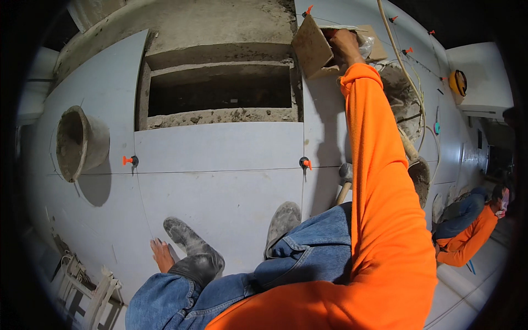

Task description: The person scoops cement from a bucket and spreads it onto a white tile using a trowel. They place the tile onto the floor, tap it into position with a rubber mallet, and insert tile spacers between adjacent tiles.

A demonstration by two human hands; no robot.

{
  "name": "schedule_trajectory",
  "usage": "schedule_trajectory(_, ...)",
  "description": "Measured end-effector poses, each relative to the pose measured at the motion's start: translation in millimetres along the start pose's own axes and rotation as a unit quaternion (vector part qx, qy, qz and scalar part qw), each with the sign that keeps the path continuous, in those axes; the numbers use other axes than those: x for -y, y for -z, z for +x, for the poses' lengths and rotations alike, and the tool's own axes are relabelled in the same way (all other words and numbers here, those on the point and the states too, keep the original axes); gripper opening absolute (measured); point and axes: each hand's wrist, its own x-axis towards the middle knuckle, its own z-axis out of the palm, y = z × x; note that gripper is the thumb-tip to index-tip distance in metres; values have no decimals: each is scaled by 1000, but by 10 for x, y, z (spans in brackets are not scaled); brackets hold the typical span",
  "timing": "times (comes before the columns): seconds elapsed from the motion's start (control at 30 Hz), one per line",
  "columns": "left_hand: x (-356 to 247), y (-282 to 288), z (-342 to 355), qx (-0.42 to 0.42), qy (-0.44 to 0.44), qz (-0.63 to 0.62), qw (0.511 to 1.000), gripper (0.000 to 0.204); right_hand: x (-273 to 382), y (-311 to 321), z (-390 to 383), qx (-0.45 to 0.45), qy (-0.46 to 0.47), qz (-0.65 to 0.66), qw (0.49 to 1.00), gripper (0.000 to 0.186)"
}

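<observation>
My left hand (161, 254) lies on the pale floor tiles (220, 146) beside my boot, its fingers stretched out and holding nothing. My right arm reaches far forward, and my right hand (346, 46) is down inside an open cardboard box (313, 48). The box hides those fingers, so any grip there cannot be made out. Clear plastic (366, 45) shows at the box's right side. Two orange-topped tile levelling clips stand in the joint ahead of my feet: a left clip (131, 160) and a right clip (306, 163).
A rectangular opening (220, 91) with rough concrete edges breaks the floor ahead. A dirty bucket (96, 140) lies tipped at left. Near my right arm are a mallet (345, 173), a mortar-caked bucket (421, 179) and a cable (404, 69). Another person (467, 236) crouches at far right.
</observation>
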Motion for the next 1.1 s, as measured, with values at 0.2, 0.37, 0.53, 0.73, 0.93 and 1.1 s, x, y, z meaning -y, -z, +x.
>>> schedule_trajectory(0.2, 81, 20, 42, 1, -14, -23, 1000, 54, -83, 357, -55, -61, -26, 5, 998, 32)
schedule_trajectory(0.37, 39, 22, 115, 13, -55, -54, 997, 53, -708, 557, 77, -21, 116, -76, 990, 34)
schedule_trajectory(0.53, -240, 196, 476, -7, -97, 89, 991, 47, -1051, 1330, -124, 145, 57, 295, 943, 38)
schedule_trajectory(0.73, -794, 8, 1057, -26, -360, 106, 927, 27, 258, 1751, -876, -4, 35, 430, 902, 48)
schedule_trajectory(0.93, -1672, -469, 1292, 28, -487, 191, 852, 55, 1432, 1747, -1426, 229, 65, 345, 908, 44)
schedule_trajectory(1.1, -1799, -608, 1339, 61, -442, 256, 857, 69, 2445, 1431, -2072, 419, 152, 359, 820, 41)
